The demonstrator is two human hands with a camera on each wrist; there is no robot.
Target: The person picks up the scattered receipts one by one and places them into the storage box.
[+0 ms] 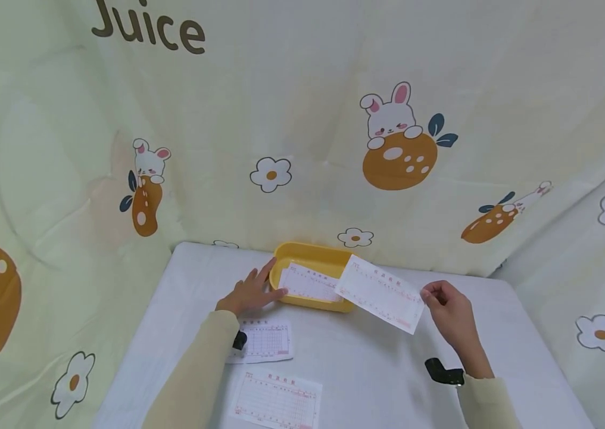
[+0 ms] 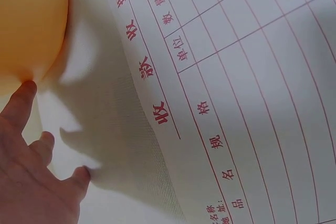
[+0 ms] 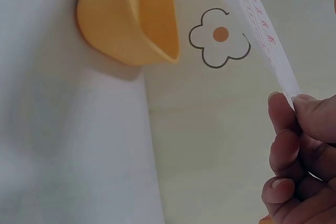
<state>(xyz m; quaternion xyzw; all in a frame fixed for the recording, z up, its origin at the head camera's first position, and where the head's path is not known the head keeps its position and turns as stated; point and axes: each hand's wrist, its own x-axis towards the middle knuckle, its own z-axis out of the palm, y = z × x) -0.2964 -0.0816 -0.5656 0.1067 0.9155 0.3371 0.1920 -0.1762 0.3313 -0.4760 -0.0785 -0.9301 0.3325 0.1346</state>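
Observation:
My right hand (image 1: 449,313) pinches a printed receipt slip (image 1: 380,292) by its right end between thumb and index finger. The slip slants in the air, and its left end overlaps the right side of a yellow tray (image 1: 315,253) in the head view. Inside the tray lie more receipt slips (image 1: 310,283). At the tray's left end my left hand (image 1: 251,292) is spread with its fingers extended, and a fingertip touches the yellow wall in the left wrist view. Close by the left wrist, a receipt pad (image 1: 267,341) lies on the table, partly hidden by the sleeve.
Another receipt slip (image 1: 278,400) lies nearer the front of the white-covered table (image 1: 388,381). Behind the tray hangs a cream curtain (image 1: 313,208) with rabbit and flower prints, which also closes in the left and right sides.

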